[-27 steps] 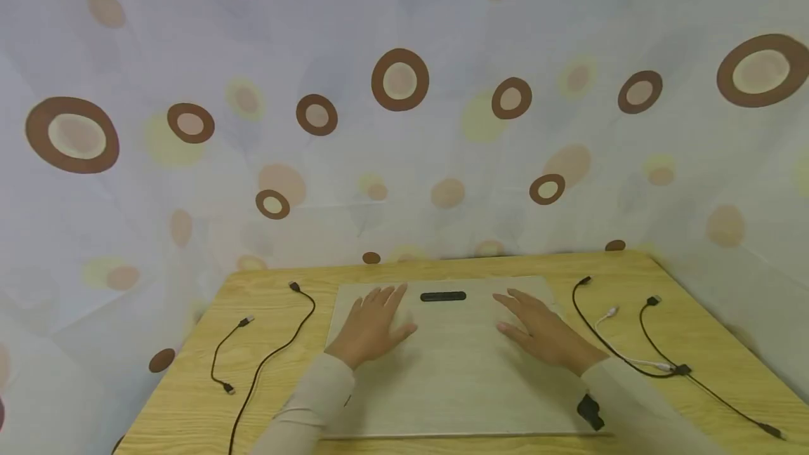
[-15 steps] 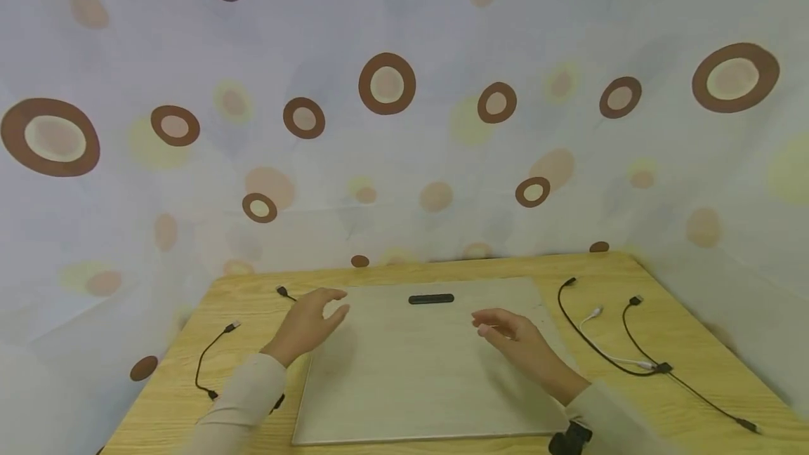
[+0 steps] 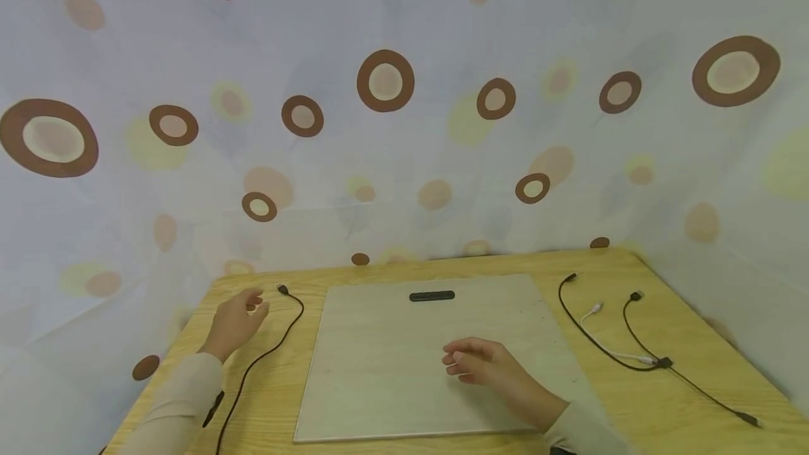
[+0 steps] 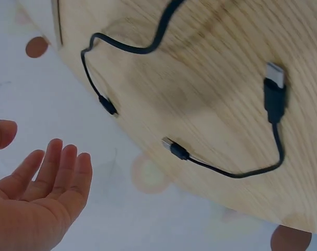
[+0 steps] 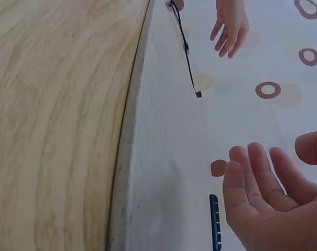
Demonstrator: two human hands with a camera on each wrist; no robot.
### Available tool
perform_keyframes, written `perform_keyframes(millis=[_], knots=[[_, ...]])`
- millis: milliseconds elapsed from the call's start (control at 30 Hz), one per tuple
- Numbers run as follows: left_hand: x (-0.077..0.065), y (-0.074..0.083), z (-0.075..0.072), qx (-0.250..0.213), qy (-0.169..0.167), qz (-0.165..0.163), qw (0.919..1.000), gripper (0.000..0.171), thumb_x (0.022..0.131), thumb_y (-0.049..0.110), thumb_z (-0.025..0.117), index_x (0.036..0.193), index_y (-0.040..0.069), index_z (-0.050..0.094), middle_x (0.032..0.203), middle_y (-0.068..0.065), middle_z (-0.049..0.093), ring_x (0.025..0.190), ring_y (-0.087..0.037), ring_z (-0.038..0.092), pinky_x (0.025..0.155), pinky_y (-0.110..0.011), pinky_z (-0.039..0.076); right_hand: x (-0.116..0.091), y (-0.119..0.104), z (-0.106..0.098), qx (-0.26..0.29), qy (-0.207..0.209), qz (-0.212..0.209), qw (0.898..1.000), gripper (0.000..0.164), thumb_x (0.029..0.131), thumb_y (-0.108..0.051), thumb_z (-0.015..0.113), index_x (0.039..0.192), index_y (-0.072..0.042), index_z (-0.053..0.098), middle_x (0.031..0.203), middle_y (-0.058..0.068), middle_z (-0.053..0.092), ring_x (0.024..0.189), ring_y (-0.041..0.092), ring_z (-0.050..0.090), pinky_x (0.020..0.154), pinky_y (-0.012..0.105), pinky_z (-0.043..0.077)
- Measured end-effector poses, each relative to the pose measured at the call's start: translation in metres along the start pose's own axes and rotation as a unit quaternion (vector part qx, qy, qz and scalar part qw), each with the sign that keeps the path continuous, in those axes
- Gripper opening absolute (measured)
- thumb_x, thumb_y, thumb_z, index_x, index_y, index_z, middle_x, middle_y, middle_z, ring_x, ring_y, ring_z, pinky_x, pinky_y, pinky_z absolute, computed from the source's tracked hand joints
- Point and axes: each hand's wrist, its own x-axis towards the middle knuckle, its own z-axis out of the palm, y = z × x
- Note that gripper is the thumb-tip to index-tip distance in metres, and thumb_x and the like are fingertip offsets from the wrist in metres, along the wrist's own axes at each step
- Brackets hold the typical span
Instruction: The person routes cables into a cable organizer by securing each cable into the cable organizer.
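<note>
My left hand [image 3: 235, 321] is over the left side of the table, fingers loosely bent and holding nothing. Just right of it lies a long black USB cable [image 3: 282, 289]. A short black USB cable [image 4: 274, 99] shows in the left wrist view on the wood, plugs at both ends; in the head view the left arm covers it. My right hand [image 3: 483, 367] hovers above the pale flat board [image 3: 379, 371], relaxed, with nothing in its fingers. Near the board's far edge is a dark narrow strip [image 3: 432, 295].
On the right of the wooden table [image 3: 682, 328] lie black cables [image 3: 636, 296] and a thin white cable [image 3: 595, 308], meeting near a small black block [image 3: 664, 363]. A spotted curtain [image 3: 404, 160] stands close behind the table and along its sides.
My left hand has moved left off the board, past the long cable. My right hand has drawn back toward the board's near side, its fingers more bent. The view has turned slightly right.
</note>
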Motion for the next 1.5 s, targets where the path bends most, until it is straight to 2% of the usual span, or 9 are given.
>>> perform_keyframes(millis=[300, 467, 633, 933, 1033, 1167, 1267, 1400, 1500], knots=[[-0.001, -0.029, -0.004, 0.056, 0.004, -0.030, 0.9980, 0.032, 0.081, 0.001, 0.053, 0.109, -0.014, 0.053, 0.107, -0.032, 0.054, 0.096, -0.046, 0.051, 0.074, -0.050, 0.044, -0.001, 0.002, 0.011, 0.022, -0.007, 0.019, 1.000, 0.040, 0.090, -0.024, 0.051, 0.115, 0.008, 0.050, 0.104, 0.014, 0.061, 0.096, 0.026, 0.059, 0.084, 0.037, 0.046], [-0.003, -0.042, -0.007, 0.099, 0.001, -0.040, 0.9943, 0.034, 0.078, 0.001, 0.056, 0.104, -0.021, 0.051, 0.103, -0.037, 0.052, 0.092, -0.050, 0.051, 0.073, -0.052, 0.044, -0.004, 0.004, 0.014, 0.031, -0.012, 0.030, 0.999, 0.041, 0.090, -0.025, 0.051, 0.114, 0.008, 0.050, 0.101, 0.012, 0.062, 0.095, 0.023, 0.059, 0.084, 0.036, 0.046], [-0.007, -0.056, -0.007, 0.121, 0.002, -0.077, 0.9897, 0.037, 0.075, 0.001, 0.058, 0.103, -0.023, 0.049, 0.102, -0.038, 0.052, 0.092, -0.051, 0.050, 0.075, -0.053, 0.043, -0.005, 0.005, 0.015, 0.032, -0.019, 0.033, 0.999, 0.041, 0.090, -0.027, 0.052, 0.113, 0.007, 0.051, 0.101, 0.012, 0.062, 0.095, 0.024, 0.058, 0.085, 0.037, 0.046], [-0.013, -0.065, -0.005, 0.121, -0.005, -0.112, 0.9862, 0.024, 0.077, 0.000, 0.053, 0.087, -0.021, 0.051, 0.080, -0.034, 0.056, 0.071, -0.045, 0.055, 0.061, -0.048, 0.046, -0.006, 0.007, 0.018, 0.033, -0.016, 0.044, 0.998, 0.040, 0.090, -0.025, 0.051, 0.110, 0.009, 0.052, 0.094, 0.008, 0.063, 0.090, 0.021, 0.060, 0.081, 0.035, 0.048], [-0.015, -0.066, -0.005, 0.107, -0.012, -0.124, 0.9864, 0.014, 0.076, -0.001, 0.047, 0.075, -0.015, 0.051, 0.068, -0.026, 0.056, 0.061, -0.037, 0.054, 0.054, -0.043, 0.044, -0.005, 0.008, 0.020, 0.037, -0.016, 0.038, 0.998, 0.039, 0.091, -0.023, 0.050, 0.110, 0.010, 0.052, 0.094, 0.009, 0.063, 0.090, 0.022, 0.060, 0.081, 0.036, 0.048], [-0.014, -0.071, -0.001, 0.098, -0.026, -0.130, 0.9863, 0.015, 0.075, -0.003, 0.044, 0.064, -0.008, 0.053, 0.061, -0.017, 0.055, 0.054, -0.026, 0.048, 0.049, -0.039, 0.041, -0.007, 0.009, 0.020, 0.040, -0.019, 0.042, 0.998, 0.039, 0.091, -0.024, 0.050, 0.110, 0.010, 0.053, 0.094, 0.009, 0.064, 0.089, 0.021, 0.061, 0.080, 0.035, 0.048], [-0.012, -0.079, 0.003, 0.103, -0.022, -0.124, 0.9867, 0.017, 0.075, -0.002, 0.047, 0.072, -0.011, 0.060, 0.068, -0.022, 0.060, 0.057, -0.027, 0.052, 0.051, -0.040, 0.043, -0.009, 0.008, 0.019, 0.042, -0.022, 0.051, 0.998, 0.040, 0.091, -0.026, 0.050, 0.110, 0.009, 0.053, 0.095, 0.009, 0.064, 0.090, 0.021, 0.060, 0.081, 0.035, 0.048], [-0.012, -0.084, 0.005, 0.096, -0.009, -0.126, 0.9874, 0.018, 0.078, -0.001, 0.048, 0.065, -0.008, 0.060, 0.057, -0.015, 0.056, 0.049, -0.021, 0.046, 0.044, -0.034, 0.038, -0.009, 0.007, 0.020, 0.041, -0.023, 0.058, 0.997, 0.040, 0.090, -0.028, 0.050, 0.110, 0.008, 0.054, 0.097, 0.010, 0.064, 0.091, 0.021, 0.060, 0.082, 0.034, 0.047], [-0.012, -0.082, 0.004, 0.098, -0.007, -0.131, 0.9865, 0.017, 0.079, -0.001, 0.049, 0.068, -0.010, 0.059, 0.060, -0.019, 0.057, 0.051, -0.027, 0.051, 0.046, -0.037, 0.042, -0.008, 0.008, 0.020, 0.041, -0.020, 0.067, 0.997, 0.041, 0.090, -0.029, 0.051, 0.110, 0.007, 0.055, 0.096, 0.009, 0.064, 0.090, 0.021, 0.060, 0.081, 0.034, 0.047]])
